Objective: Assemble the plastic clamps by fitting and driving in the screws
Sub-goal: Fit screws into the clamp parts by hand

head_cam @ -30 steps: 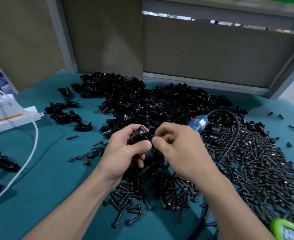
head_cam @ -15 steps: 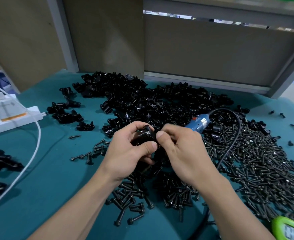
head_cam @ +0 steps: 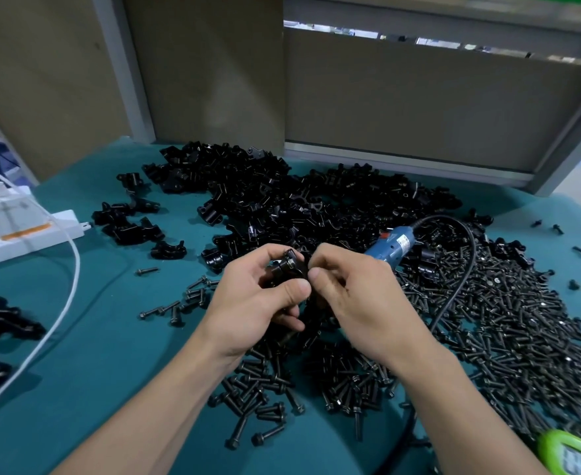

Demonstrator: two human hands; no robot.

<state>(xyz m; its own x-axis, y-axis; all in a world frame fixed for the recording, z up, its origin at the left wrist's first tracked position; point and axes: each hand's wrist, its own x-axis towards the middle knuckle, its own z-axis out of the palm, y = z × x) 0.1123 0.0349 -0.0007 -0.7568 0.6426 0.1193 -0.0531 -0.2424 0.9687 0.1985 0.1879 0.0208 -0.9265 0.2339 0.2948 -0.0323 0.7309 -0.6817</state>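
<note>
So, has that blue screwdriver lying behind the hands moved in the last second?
No. The blue screwdriver lies where it did: same spot beside the clamp pile, same gap to the white power strip.

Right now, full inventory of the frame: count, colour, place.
held clamp: one, black, between both hands, above the screws.
clamp pile: many, black, back centre of the table.
loose clamps: several, black, left of the pile; more at the left edge.
screws: many, black, heaped on the right and under the hands; a few strays to the left.
electric screwdriver: one, blue, lying on the piles right of the hands.
cord: one, black, looping from the screwdriver toward the near edge.
power strip: one, white, far left.
cable: one, white, from the strip toward near left.
green device: one, bottom right corner, cut off.
table: one, teal cover.
left hand: grips the held clamp.
right hand: fingers pinch at the clamp's right side.
</note>
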